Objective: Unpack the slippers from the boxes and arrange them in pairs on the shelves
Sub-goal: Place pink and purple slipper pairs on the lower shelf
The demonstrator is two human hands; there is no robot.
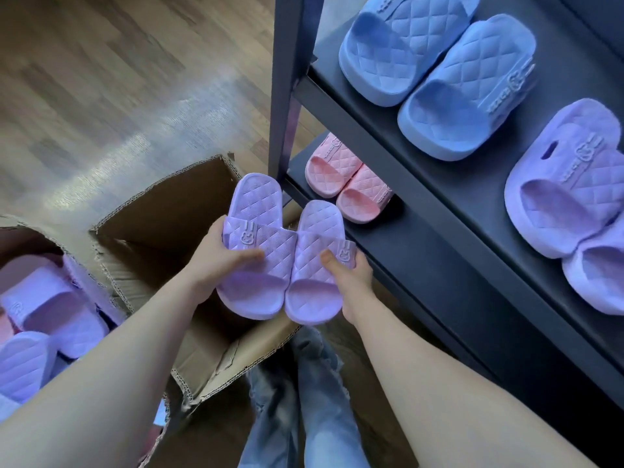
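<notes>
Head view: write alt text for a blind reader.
Left hand and right hand each hold a purple slipper, side by side over an open box. Shelves beside carry a blue pair, a purple pair and, lower, a pink pair.

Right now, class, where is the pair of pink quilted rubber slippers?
In the head view, centre frame, the pink quilted rubber slippers sit side by side on the lower dark shelf, right of the upright post, just beyond the held lilac slippers.

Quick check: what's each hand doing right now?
Left hand: grips the left purple slipper.
Right hand: grips the right purple slipper.
</notes>
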